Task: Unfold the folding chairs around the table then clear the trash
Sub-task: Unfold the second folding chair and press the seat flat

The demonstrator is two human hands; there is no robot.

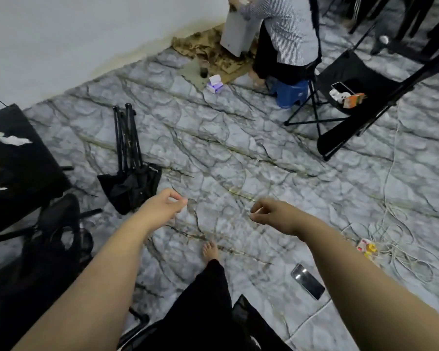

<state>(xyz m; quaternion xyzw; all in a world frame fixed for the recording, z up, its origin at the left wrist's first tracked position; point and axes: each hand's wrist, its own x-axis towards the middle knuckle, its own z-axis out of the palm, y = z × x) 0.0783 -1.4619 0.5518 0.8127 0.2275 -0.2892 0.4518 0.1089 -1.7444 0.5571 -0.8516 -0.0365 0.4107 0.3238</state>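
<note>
Folded chair [128, 160] on floor [238, 160], legs pointing away, seat end just beside left hand [166, 205], nearer than right hand [271, 212]; both hands' fingers loosely curled, holding nothing.

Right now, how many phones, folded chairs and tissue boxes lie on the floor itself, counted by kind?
Phones: 1, the dark phone near the right arm.
Folded chairs: 1, the black folded chair lying on the floor.
Tissue boxes: 1, the tissue box by the cardboard.
Total: 3
</note>
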